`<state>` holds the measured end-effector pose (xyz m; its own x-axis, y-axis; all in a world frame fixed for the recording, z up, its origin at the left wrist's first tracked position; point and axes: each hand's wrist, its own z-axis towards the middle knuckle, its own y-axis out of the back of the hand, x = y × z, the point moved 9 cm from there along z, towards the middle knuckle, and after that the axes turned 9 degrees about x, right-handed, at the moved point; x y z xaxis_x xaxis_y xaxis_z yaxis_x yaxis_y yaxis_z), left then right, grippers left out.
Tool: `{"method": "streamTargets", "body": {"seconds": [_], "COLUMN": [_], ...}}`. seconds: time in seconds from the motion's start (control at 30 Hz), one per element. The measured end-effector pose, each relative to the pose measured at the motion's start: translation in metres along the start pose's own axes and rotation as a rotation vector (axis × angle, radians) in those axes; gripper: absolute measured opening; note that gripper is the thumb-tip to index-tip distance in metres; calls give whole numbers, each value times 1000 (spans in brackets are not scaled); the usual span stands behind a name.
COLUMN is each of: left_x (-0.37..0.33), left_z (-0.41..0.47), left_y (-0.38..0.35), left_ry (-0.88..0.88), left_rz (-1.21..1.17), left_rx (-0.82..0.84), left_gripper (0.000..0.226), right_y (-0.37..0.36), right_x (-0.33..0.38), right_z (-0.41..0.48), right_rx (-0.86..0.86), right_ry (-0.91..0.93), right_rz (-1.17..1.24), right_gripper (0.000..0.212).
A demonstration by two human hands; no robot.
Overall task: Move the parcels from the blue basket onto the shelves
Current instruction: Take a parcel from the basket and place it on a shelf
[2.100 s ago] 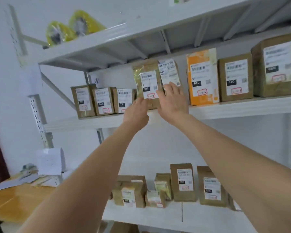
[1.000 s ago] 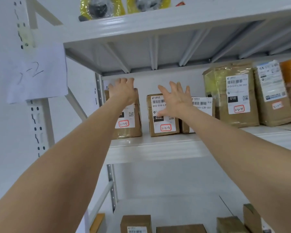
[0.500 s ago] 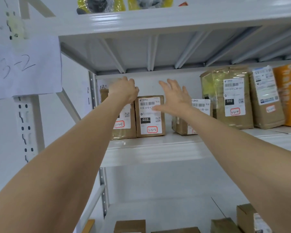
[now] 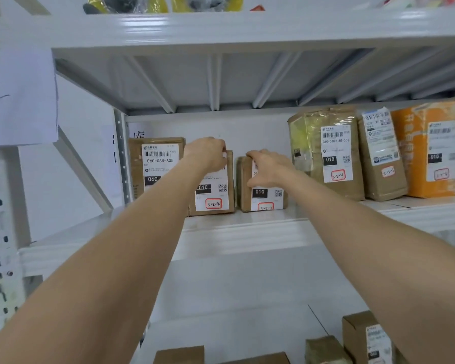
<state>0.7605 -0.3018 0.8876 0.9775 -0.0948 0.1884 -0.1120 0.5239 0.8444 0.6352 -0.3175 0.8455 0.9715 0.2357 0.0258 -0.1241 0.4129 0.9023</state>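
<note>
I have both hands up at the middle shelf [image 4: 242,232], each clamped on its own brown parcel. The left hand [image 4: 208,155] curls its fingers over the top edge of the parcel marked 3-2-2 [image 4: 213,197]. The right hand [image 4: 269,168] grips the parcel marked 3-2-3 [image 4: 267,200], fingers hooked over its top and thumb against the front label. The hands are apart, and a narrow gap shows between their two parcels (both stand upright on the shelf). Just left of the left hand stands a taller 060 parcel [image 4: 153,164], its lower part hidden behind my left forearm. Right of the right hand stands a tall taped parcel marked 3-2-4 [image 4: 326,158], then a slimmer brown parcel [image 4: 381,164] leaning against an orange parcel [image 4: 431,153]. Above the hands runs the upper shelf [image 4: 221,27], with yellow-wrapped items [image 4: 132,2] on top. Well left of the left hand a paper sheet [image 4: 19,95] hangs on the upright. Below the forearms, more brown boxes [image 4: 363,337] sit on a lower shelf.
</note>
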Motion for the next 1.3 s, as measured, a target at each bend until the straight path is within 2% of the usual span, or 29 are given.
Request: {"method": "streamTargets", "body": {"seconds": [0.13, 0.23, 0.37, 0.5, 0.63, 0.83, 1.03, 1.3], "left_x": [0, -13, -76, -153, -216, -265, -265, -238], "left_z": [4, 5, 12, 23, 37, 70, 86, 89], "left_y": [4, 27, 56, 77, 91, 95, 69, 64], "left_ry": [52, 64, -46, -164, -183, -98, 17, 41], "left_rz": [70, -1, -181, -215, -155, -116, -27, -52], "left_rx": [-5, -126, -230, -298, -337, -270, -121, -85], "left_gripper": [43, 43, 47, 51, 58, 75, 69, 64], "right_y": [4, 34, 68, 92, 108, 95, 70, 63], "right_x": [7, -16, -69, -134, -211, -270, -276, -264], "right_z": [-4, -20, -45, -66, -80, -69, -54, -41], "right_rx": [-58, -296, -465, -534, -524, -353, -222, -260], "right_ry": [71, 68, -9, -119, -236, -266, -280, -266], "right_rz": [115, 108, 64, 6, 47, 133, 217, 303], "right_gripper": [79, 67, 58, 60, 76, 94, 97, 101]}}
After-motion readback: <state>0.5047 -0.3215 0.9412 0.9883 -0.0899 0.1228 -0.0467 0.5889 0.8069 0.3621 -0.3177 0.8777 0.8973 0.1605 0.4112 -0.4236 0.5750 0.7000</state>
